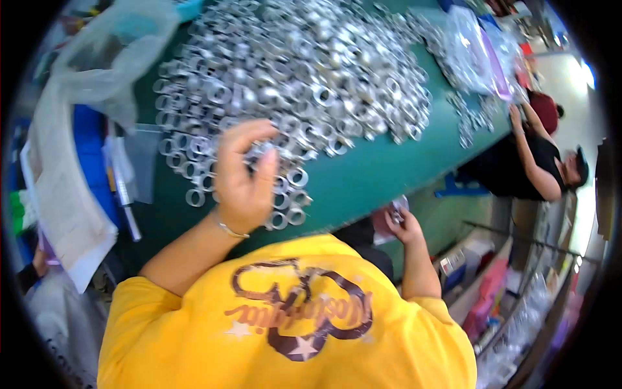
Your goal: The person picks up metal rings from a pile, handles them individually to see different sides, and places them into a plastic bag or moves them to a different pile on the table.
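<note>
A big heap of small silver metal rings (304, 71) covers much of the green table (382, 168). My left hand (243, 172) is over the near edge of the heap, its thumb and fingers curved and apart, with rings showing in the gap between them. Several loose rings (285, 201) lie beside that hand. Beyond the table's near edge, low on the right, my right hand (405, 227) has its fingers closed around small shiny metal rings (396, 212). A pinkish clear plastic bag (382, 227) is just left of those fingers; whether they grip it too, I cannot tell.
On the left hang translucent plastic sheeting (71, 162) and a blue bin (94, 155). Clear plastic bags (470, 52) lie at the far right of the table, near a smaller group of rings (473, 117). A person in black (538, 162) works there. Shelves with packages (479, 292) stand lower right.
</note>
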Demonstrator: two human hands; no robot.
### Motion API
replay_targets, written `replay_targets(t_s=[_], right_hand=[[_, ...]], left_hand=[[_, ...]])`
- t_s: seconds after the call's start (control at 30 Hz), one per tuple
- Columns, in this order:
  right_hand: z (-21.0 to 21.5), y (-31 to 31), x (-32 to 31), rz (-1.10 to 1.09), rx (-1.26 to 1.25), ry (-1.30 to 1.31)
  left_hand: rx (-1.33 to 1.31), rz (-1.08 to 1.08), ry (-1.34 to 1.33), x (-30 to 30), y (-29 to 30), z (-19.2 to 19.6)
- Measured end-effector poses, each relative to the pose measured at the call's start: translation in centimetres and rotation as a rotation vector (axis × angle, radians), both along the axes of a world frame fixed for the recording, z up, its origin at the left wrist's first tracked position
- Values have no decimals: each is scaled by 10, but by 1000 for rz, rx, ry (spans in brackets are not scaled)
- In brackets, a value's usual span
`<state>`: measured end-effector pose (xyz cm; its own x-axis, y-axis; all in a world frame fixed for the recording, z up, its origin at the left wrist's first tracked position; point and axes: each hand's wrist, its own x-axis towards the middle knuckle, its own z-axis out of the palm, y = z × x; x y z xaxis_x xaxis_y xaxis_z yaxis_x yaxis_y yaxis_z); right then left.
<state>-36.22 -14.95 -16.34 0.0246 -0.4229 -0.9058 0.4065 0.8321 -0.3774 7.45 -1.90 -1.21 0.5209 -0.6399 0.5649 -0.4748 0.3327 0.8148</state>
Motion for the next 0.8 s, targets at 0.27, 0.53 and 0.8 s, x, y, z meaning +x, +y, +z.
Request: replay_targets(t_s=[0.27,0.53,0.8], right_hand=[[14,-27,-13,56,-653,887],[196,-24,209,430,-1783,742],[246,129,452,1549,-2824,-172]], left_hand=[[0,38,-53,2,12,14],[-266,46,-80,-4,43,54],[-237,407,-302,17,152,87]])
